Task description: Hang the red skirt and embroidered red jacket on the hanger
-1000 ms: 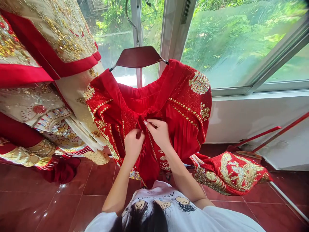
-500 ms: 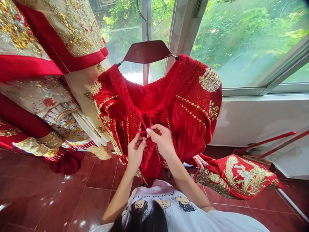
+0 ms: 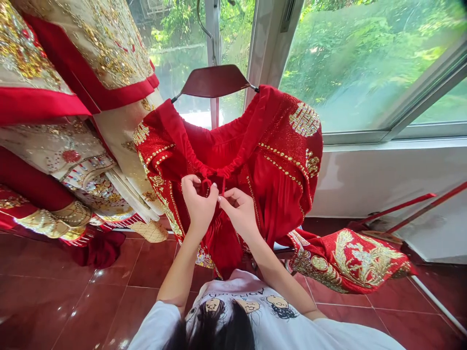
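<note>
A red garment (image 3: 280, 194) with gold beading and a gathered, drawstring waist or neckline hangs in front of me. Its hanger (image 3: 215, 81) has a dark red centre piece and metal ends. From the front of the gathered edge comes a thin red drawstring (image 3: 224, 184). My left hand (image 3: 199, 204) pinches one part of it, where a small loop shows by the thumb. Close beside it, my right hand (image 3: 240, 211) grips the other part between thumb and fingers. Both sets of fingertips nearly meet, partly hiding the cord.
Cream and red beaded garments (image 3: 109, 116) hang close on the left. An embroidered red cloth (image 3: 359, 260) sticks out at lower right. Behind are windows (image 3: 365, 73) and a white wall (image 3: 361, 180), with red poles (image 3: 412, 206) leaning there. The floor (image 3: 120, 311) is dark red tile.
My left hand has risen and moved left, up to the gathered edge, and a small loop of cord now shows there. My right hand stays close to the cord. The view has shifted slightly.
</note>
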The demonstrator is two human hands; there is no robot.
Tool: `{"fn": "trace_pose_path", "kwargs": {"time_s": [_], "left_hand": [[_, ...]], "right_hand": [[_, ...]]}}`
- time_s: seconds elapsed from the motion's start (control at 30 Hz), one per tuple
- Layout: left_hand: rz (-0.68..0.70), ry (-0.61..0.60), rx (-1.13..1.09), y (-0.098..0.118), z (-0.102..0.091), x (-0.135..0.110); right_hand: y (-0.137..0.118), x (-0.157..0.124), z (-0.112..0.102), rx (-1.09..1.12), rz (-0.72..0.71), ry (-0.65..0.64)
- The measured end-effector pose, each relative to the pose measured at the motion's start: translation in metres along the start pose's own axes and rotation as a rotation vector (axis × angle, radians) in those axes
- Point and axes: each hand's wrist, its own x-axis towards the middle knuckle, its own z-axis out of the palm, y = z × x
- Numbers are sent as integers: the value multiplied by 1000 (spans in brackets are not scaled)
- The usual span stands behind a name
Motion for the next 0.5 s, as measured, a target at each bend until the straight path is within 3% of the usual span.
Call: {"fn": "trace_pose_path", "kwargs": {"time_s": [0.23, 0.5], "left_hand": [[-321, -267, -447, 2, -6, 1], [-794, -196, -898, -11, -25, 2]], "right_hand": [[1, -1, 1, -34, -53, -17], [-5, -2, -3, 21, 0, -29]]}}
